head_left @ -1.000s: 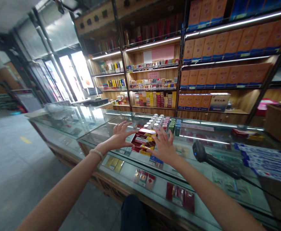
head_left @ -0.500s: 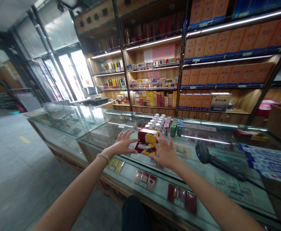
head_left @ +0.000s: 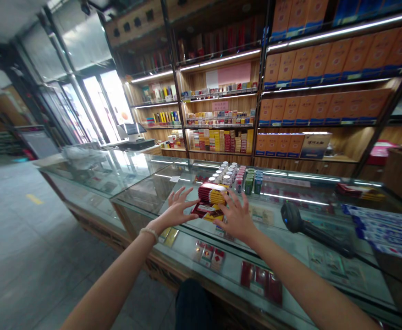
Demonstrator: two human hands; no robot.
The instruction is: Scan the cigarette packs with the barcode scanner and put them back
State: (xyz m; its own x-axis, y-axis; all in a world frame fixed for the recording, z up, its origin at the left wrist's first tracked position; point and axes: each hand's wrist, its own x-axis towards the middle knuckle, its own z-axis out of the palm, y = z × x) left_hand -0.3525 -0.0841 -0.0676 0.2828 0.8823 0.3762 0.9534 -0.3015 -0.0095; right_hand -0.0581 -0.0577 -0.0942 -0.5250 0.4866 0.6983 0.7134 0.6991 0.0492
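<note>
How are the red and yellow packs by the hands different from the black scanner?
Colour: the packs are dark red and yellow, while the scanner is black.
Shape: the packs are flat and mostly stacked; the scanner is one piece with a long handle.
Place: the packs sit between the left hand and right hand, while the scanner lies right of both hands.
Both are on the glass counter.
</note>
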